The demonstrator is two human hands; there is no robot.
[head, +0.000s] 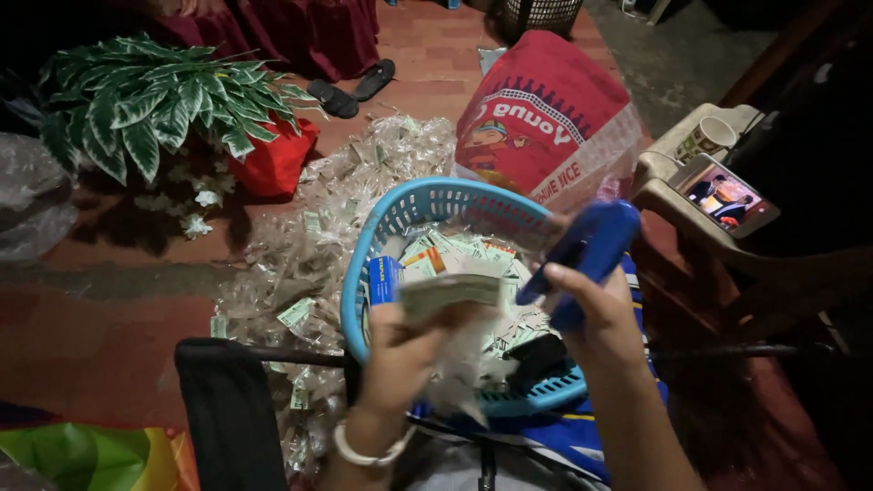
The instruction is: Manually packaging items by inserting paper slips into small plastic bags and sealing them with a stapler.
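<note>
Over the near rim of the blue basket [400, 214] the left hand [405, 350] pinches a folded paper header [452, 291] on a clear packet, level for stapling — the right hand [596, 314] grips the blue stapler [587, 250] just beside it, so scraps fall in.

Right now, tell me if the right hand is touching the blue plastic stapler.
Touching. The head view shows the right hand gripping the lower end of the blue plastic stapler, fingers wrapped around it above the light blue plastic basket.

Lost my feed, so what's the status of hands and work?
Left hand pinches small packet. Right hand holds blue stapler. Both over blue basket; nothing between.
</note>
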